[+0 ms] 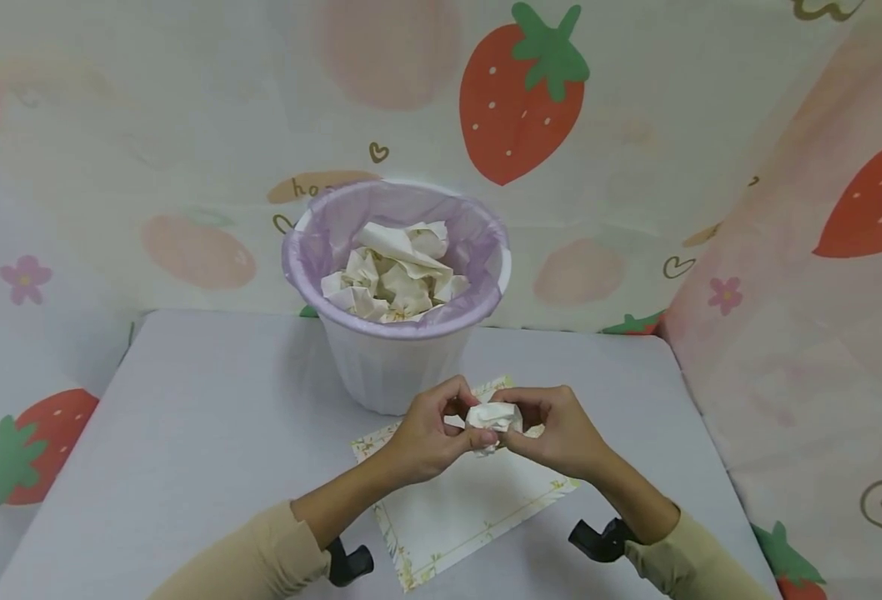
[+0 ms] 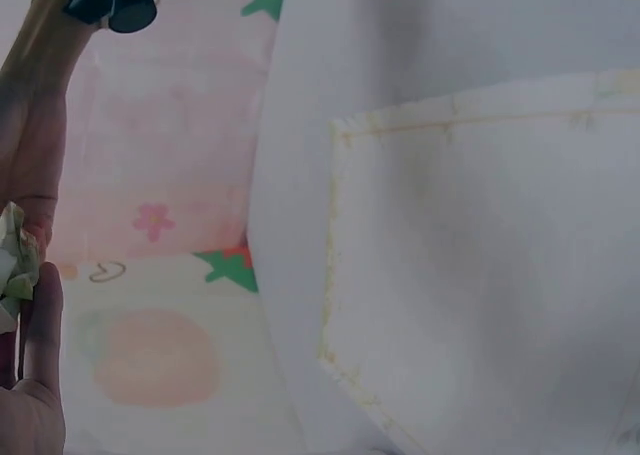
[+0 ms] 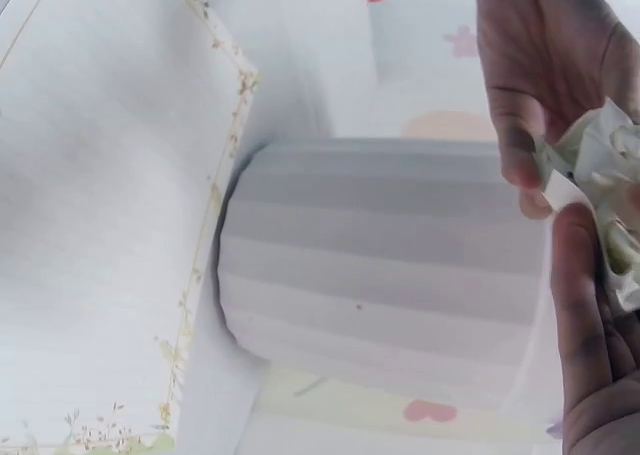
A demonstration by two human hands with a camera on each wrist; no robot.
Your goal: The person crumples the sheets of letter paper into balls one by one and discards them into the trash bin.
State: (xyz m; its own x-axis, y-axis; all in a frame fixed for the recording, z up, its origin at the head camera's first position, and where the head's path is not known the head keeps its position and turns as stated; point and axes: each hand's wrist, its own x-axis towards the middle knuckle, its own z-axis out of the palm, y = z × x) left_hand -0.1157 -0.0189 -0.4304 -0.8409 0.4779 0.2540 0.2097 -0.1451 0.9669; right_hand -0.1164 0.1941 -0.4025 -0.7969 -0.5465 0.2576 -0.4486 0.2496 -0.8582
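Observation:
A crumpled ball of white paper [image 1: 495, 415] is held between both hands, above a flat sheet of paper. My left hand [image 1: 433, 437] pinches its left side with thumb and fingers. From the other side my right hand [image 1: 557, 433] grips it the same way. The sheet [image 1: 478, 508], cream with a floral border, lies slantwise on the table beneath the hands. Both wrist views catch the paper ball [image 3: 605, 175] only at the edge of the picture, partly cut off.
Just behind the sheet stands a white ribbed bin [image 1: 396, 367] with a purple liner [image 1: 478, 225]. Several crumpled papers [image 1: 403, 267] fill it. A white cloth covers the table [image 1: 223, 433]. Strawberry-printed sheeting [image 1: 636, 125] surrounds the table at the back and sides.

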